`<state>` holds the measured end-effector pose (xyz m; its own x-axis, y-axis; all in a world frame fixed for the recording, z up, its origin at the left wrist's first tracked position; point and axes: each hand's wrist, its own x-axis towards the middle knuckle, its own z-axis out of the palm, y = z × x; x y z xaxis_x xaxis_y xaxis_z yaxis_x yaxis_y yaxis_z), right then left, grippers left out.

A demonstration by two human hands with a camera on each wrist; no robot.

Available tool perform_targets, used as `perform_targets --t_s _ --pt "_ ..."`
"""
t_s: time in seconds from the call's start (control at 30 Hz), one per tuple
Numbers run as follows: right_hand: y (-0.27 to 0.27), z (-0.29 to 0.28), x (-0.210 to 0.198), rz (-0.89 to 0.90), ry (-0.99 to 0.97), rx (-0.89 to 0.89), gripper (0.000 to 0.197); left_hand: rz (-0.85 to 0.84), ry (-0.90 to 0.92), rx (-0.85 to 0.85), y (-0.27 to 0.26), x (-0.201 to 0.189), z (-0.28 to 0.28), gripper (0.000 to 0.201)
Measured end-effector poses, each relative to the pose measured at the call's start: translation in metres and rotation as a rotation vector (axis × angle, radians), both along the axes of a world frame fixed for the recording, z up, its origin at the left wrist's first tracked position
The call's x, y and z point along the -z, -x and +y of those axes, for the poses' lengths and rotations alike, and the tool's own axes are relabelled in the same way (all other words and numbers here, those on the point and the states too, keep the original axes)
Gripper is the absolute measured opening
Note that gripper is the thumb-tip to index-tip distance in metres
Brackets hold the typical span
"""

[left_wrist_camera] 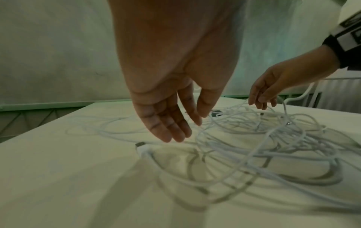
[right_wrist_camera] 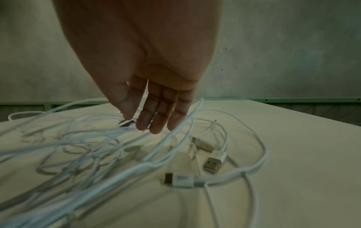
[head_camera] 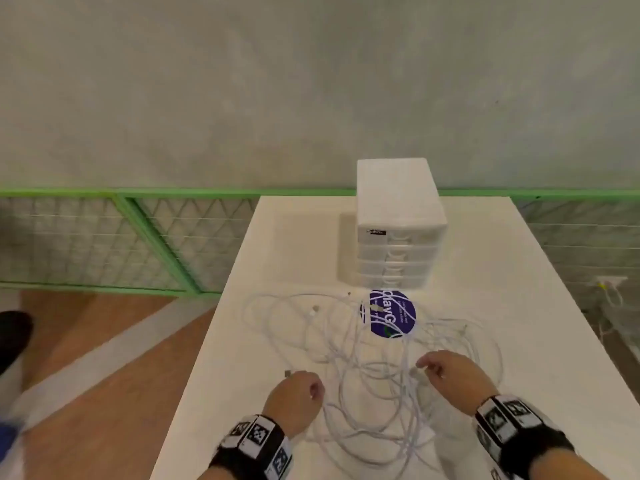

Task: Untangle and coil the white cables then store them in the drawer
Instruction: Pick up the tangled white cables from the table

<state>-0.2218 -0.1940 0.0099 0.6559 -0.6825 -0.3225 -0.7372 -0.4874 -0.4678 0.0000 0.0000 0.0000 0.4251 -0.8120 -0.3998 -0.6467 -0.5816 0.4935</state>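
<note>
A loose tangle of white cables (head_camera: 363, 362) lies spread over the near half of the white table (head_camera: 519, 341). My left hand (head_camera: 301, 389) hovers over the tangle's left side with its fingers (left_wrist_camera: 168, 132) straight and holding nothing, just above a USB plug (left_wrist_camera: 139, 145). Over the right side, my right hand (head_camera: 440, 370) hangs open, its fingertips (right_wrist_camera: 154, 126) close above the strands. Two more USB plugs (right_wrist_camera: 213, 162) (right_wrist_camera: 177, 179) lie on the table near it. The white drawer unit (head_camera: 398, 216) stands at the back with its drawers pushed in.
A round blue sticker (head_camera: 388, 315) lies under the far strands, in front of the drawer unit. The table's left edge (head_camera: 207, 341) drops to a wooden floor. A green mesh fence (head_camera: 138, 237) and a grey wall stand behind. A dark shoe (head_camera: 14, 334) shows at far left.
</note>
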Motion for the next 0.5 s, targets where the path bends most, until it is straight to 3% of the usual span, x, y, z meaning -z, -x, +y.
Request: perform_targets --t_s 0.13,0.27,0.33,0.4,0.5 --pt "-0.014 0.002 0.008 0.07 -0.055 0.024 0.024 -0.076 0.072 -0.057 -0.019 0.002 -0.007 0.019" --pt "-0.026 0.011 0.016 0.151 -0.058 0.03 0.009 -0.101 0.165 -0.173 -0.047 -0.005 -0.028 0.015" --pt "-0.032 0.013 0.018 0.171 -0.061 0.067 0.015 -0.103 0.181 -0.233 -0.063 -0.007 -0.044 0.014" --pt "-0.035 0.014 0.023 0.165 -0.06 0.113 0.018 -0.085 0.147 -0.259 -0.074 -0.006 -0.061 0.02" --pt "-0.039 0.018 0.029 0.113 -0.083 0.186 0.019 -0.035 -0.052 -0.18 -0.078 0.004 -0.081 0.043"
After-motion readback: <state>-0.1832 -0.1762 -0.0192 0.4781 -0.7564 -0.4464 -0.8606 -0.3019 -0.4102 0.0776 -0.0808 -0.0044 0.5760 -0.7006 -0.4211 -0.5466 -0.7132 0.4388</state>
